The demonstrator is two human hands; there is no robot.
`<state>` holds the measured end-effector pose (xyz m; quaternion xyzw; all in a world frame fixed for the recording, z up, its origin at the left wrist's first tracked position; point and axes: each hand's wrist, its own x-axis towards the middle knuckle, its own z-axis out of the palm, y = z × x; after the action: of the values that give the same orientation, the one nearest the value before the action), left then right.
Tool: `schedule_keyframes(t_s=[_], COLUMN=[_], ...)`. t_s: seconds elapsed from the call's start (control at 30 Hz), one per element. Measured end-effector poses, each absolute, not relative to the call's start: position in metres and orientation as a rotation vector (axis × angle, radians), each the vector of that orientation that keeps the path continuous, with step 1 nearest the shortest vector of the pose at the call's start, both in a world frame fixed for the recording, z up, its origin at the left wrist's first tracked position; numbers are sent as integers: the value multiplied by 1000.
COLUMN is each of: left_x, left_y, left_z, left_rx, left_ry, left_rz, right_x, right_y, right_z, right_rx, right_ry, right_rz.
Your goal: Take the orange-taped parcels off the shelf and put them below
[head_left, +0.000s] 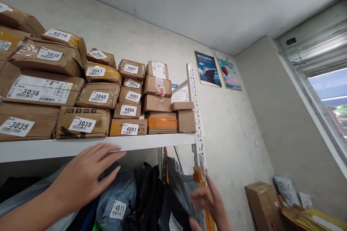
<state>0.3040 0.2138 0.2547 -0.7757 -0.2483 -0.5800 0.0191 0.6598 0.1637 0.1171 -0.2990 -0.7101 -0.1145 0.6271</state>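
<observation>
Shelf: we count one white level (162, 141), with one slotted post (195, 115) at its right end.
Window: one, partly in view (332, 94) at our far right.
Carton: one tall one (264, 205) on the right, by the wall.
Bags: at least four below the level: blue-grey 4011 (119, 191), black (148, 195), a dark one with a white label (173, 205), and a grey one (179, 173) near the post.
Boxes: at least twenty-one on the level; we read thirteen numbers, 3035 (32, 122) and 4001 (128, 128) among them.
Posters: two on the wall, a ship (208, 68) and a balloon (230, 74).
Left hand: wide, thumb well apart from the fingers (88, 173); it hangs before the level's front edge, near 4011, its grip unfilled.
Right hand: blurred, half open, fingers bent and apart from the thumb (211, 200); it is near the grey bag and post, and we cannot tell whether it touches either.
</observation>
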Motion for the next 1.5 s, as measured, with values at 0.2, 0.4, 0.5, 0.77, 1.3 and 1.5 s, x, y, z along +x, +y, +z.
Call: schedule_keyframes(t_s=[0.2, 0.4, 0.5, 0.77, 1.3, 1.5], left_x=[389, 405, 408, 418, 420, 411], left_y=[216, 236, 237, 241, 249, 254], left_z=[397, 424, 425, 427, 428, 430], left_rx=[-1738, -1580, -1551, -1549, -1645, -1666], left_ry=[-663, -937, -947, -957, -894, -797], left_rz=[-809, -767, -778, -901, -1021, -1002], right_x=[618, 601, 586, 551, 533, 534], right_y=[204, 238, 248, 258, 254, 256], right_z=[237, 287, 305, 322, 335, 333], right_rx=[-731, -840, -984, -1189, -1372, -1318], right_ry=[-1537, -1456, -1289, -1004, -959, -935], right_rz=[-390, -538, -694, -720, -507, -511])
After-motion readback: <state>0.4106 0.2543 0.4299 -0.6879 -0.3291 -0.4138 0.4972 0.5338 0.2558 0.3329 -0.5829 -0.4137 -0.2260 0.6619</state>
